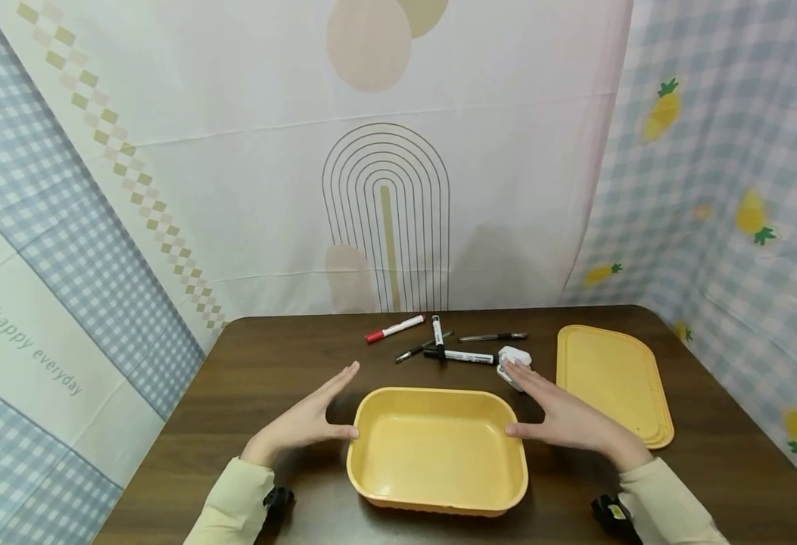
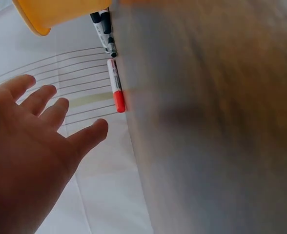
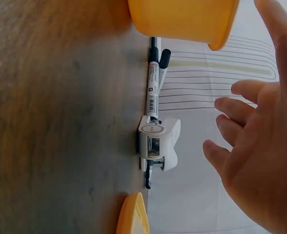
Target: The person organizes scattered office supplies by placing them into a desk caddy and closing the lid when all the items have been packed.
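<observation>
Left-side cloth [image 1: 33, 344]: blue-and-white checks, with a pale panel printed "happy everyday".
Left hand [image 1: 306, 420]: palm turned inward, fingers straight and thumb spread wide from them. The thumb tip is at the left rim of a yellow tub [image 1: 439, 454] – whether it touches, I cannot tell.
Backdrop [image 1: 248, 182]: white cloth behind the tabletop [image 1: 289, 341], printed with nested arch lines.
Red-capped marker [image 1: 396, 328]: white-bodied, lying slanted near the back edge.
Tub's place: front and middle of the dark wood-grain tabletop, between the two hands, upright, its plain inner floor facing up.
Markers and pens: behind the tub, a slim dark pen [image 1: 412, 353] lies slanted across a small cluster. A short white marker [image 1: 437, 333] points toward the back; a longer white marker [image 1: 469, 356] lies sideways. Just behind that one is another dark pen [image 1: 493, 337].
White gadget [image 1: 514, 354]: small, partly hidden by the right hand's fingers in the head view.
Right hand [image 1: 571, 420]: also spread, fingers extended, thumb overlapping the tub's right rim in view – contact is unclear.
Yellow lid [image 1: 609, 378]: lying flat, right of the tub and well apart from it.
Right-side cloth [image 1: 711, 151]: pale checks with yellow pineapples.
</observation>
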### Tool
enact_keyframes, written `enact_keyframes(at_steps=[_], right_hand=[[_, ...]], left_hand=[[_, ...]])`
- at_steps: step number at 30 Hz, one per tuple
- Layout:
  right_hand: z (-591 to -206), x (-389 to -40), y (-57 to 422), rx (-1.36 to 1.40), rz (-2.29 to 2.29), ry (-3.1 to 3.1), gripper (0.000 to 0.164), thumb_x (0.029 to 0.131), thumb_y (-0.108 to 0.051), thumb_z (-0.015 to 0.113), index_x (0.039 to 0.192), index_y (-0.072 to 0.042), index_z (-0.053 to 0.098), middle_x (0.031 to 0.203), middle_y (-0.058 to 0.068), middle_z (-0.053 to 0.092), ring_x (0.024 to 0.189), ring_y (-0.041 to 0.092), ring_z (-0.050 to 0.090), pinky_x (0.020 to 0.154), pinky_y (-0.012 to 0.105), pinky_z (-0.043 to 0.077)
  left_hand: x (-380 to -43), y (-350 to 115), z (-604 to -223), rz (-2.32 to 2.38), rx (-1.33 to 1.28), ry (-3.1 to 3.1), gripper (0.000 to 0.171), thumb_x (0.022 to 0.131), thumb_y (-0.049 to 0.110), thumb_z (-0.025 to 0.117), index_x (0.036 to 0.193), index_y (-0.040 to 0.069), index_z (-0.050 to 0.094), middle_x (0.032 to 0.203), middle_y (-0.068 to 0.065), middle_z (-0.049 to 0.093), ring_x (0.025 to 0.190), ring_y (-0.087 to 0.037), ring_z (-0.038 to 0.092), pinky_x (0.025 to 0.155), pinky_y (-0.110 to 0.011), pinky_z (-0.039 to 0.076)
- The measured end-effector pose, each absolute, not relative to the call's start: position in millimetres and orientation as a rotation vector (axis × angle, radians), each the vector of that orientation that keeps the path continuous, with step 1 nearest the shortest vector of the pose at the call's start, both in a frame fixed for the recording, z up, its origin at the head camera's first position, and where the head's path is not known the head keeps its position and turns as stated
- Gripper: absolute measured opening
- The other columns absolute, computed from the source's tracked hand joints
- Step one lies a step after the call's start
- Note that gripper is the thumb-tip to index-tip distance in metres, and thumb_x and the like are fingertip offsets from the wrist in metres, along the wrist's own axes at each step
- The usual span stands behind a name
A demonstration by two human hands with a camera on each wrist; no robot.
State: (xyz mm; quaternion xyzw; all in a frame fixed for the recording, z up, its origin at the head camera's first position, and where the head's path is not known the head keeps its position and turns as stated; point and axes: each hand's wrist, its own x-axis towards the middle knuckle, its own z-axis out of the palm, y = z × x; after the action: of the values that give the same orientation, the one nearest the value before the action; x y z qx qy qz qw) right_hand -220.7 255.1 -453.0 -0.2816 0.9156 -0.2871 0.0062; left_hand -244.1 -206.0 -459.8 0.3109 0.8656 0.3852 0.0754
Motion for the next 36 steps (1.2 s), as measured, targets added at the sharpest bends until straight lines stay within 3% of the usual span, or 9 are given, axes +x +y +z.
enact_keyframes(at_steps=[9, 19, 26, 31, 36], right_hand=[[-459.2, -222.2, 253.0, -0.952, -0.907, 2.784, 0.100, 0.085, -0.053, 0.077, 0.162, -0.020, 0.023, 0.166, 0.013, 0.019, 0.150, 0.035, 0.021, 0.112, 0.061, 0.029], [-464.2, -228.5, 253.7, -0.953, -0.912, 2.757, 0.094, 0.086, -0.050, 0.077, 0.160, -0.018, 0.031, 0.165, 0.015, 0.023, 0.148, 0.041, 0.025, 0.111, 0.064, 0.030], [-463.5, -234.0, 252.0, -0.953, -0.881, 2.765, 0.089, 0.087, -0.052, 0.075, 0.159, -0.018, 0.034, 0.163, 0.019, 0.025, 0.146, 0.042, 0.029, 0.108, 0.065, 0.033], [-463.5, -236.1, 250.6, -0.943, -0.871, 2.753, 0.086, 0.089, -0.053, 0.073, 0.158, -0.017, 0.037, 0.161, 0.021, 0.029, 0.144, 0.043, 0.032, 0.107, 0.064, 0.036], [-465.2, -236.6, 247.9, -0.940, -0.890, 2.729, 0.083, 0.090, -0.051, 0.073, 0.156, -0.015, 0.039, 0.159, 0.021, 0.034, 0.143, 0.043, 0.034, 0.107, 0.064, 0.035]], left_hand=[[-246.0, -204.2, -459.9, 1.079, 0.952, 2.556, 0.102, 0.084, 0.037, 0.083, 0.163, 0.023, 0.020, 0.167, -0.005, 0.019, 0.152, -0.028, 0.017, 0.117, -0.057, 0.023], [-252.4, -205.1, -462.2, 1.016, 0.868, 2.492, 0.091, 0.089, 0.043, 0.077, 0.159, 0.009, 0.030, 0.161, -0.009, 0.034, 0.147, -0.030, 0.031, 0.116, -0.055, 0.029], [-257.9, -204.1, -466.0, 1.248, 0.835, 2.220, 0.073, 0.095, 0.027, 0.072, 0.154, 0.002, 0.037, 0.154, -0.012, 0.044, 0.143, -0.029, 0.039, 0.115, -0.044, 0.033], [-259.6, -204.3, -468.6, 1.325, 0.827, 2.138, 0.071, 0.095, 0.022, 0.072, 0.152, -0.002, 0.037, 0.152, -0.017, 0.045, 0.142, -0.033, 0.040, 0.114, -0.040, 0.035], [-257.7, -205.5, -468.1, 1.368, 0.794, 2.100, 0.071, 0.094, 0.020, 0.074, 0.153, 0.002, 0.038, 0.153, -0.015, 0.045, 0.142, -0.031, 0.041, 0.111, -0.030, 0.038]])
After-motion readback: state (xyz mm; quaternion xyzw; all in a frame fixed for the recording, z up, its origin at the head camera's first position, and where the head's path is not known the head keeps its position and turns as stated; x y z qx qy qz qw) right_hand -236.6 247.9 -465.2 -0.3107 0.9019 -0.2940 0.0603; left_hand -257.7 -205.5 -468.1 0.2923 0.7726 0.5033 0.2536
